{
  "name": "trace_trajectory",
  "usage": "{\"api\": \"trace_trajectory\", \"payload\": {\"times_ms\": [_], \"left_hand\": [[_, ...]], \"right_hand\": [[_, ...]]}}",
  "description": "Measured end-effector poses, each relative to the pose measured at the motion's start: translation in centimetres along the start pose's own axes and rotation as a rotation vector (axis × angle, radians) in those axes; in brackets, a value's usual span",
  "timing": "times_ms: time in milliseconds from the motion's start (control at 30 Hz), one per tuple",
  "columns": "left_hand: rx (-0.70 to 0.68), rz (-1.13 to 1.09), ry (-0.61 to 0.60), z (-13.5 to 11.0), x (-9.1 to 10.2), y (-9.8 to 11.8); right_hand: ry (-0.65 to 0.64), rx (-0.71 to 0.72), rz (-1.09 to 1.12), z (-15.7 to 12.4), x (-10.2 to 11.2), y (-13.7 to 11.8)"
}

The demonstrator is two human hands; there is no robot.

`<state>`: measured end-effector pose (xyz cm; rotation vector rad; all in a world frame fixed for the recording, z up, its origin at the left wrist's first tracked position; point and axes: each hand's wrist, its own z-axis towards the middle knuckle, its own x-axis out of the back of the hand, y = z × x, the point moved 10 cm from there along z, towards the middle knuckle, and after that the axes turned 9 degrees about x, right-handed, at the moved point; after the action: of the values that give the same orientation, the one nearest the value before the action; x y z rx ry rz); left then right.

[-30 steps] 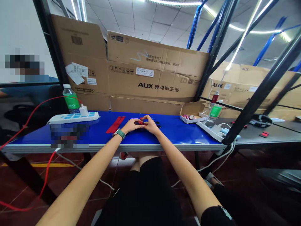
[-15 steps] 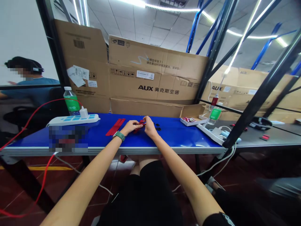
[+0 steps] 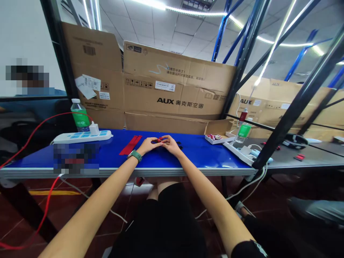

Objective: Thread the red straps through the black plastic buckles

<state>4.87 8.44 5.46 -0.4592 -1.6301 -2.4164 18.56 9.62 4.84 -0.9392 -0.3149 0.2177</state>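
My left hand (image 3: 150, 145), with a green-strapped watch on its wrist, and my right hand (image 3: 170, 145) meet at the fingertips above the blue table (image 3: 201, 157). Between the fingers is a small red and black piece (image 3: 160, 139), mostly hidden by them. Just right of my right hand lie small black pieces (image 3: 179, 146). Two long red strips (image 3: 130, 145) lie on the table to the left of my left hand, not touching it.
A power strip (image 3: 82, 136) and a green-labelled water bottle (image 3: 80, 115) stand at the table's left. An open carton (image 3: 216, 134) holding small red items sits at the right. A large AUX cardboard box (image 3: 172, 86) stands behind the table. A seated person (image 3: 32, 86) is far left.
My hands have drawn closer, their fingertips now meeting over the small red piece. The view has shifted slightly.
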Motion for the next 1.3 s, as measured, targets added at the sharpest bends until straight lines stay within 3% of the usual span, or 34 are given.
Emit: {"api": "trace_trajectory", "payload": {"times_ms": [133,267,367,567,700,933,1067,1300], "left_hand": [[0.055,-0.094,-0.025,-0.5,-0.2,-0.1],[0.095,-0.161,-0.063,-0.8,-0.4,-0.2],[0.094,-0.198,-0.075,-0.7,-0.6,-0.3],[0.127,-0.188,-0.054,-0.3,-0.7,-1.2],[0.134,-0.182,-0.033,-0.1,-0.4,-1.6],[0.076,-0.143,0.001,0.3,0.1,-1.6],[0.073,-0.161,0.015,0.3,0.4,-1.7],[0.132,-0.225,-0.010,0.0,0.4,-1.9]], "right_hand": [[0.031,0.018,0.007,-0.2,-0.3,-0.2],[-0.025,-0.095,0.170,-0.7,-1.0,1.2],[0.002,-0.116,0.240,-0.7,-0.8,1.5],[0.076,-0.049,0.139,-0.1,-0.1,1.5],[-0.059,0.053,-0.166,0.1,-0.8,0.8],[-0.282,0.319,-0.797,-1.0,-3.2,-2.6],[-0.380,0.307,-1.061,-1.9,-4.4,-3.8],[-0.412,0.270,-1.385,-1.7,-4.9,-5.1]]}}
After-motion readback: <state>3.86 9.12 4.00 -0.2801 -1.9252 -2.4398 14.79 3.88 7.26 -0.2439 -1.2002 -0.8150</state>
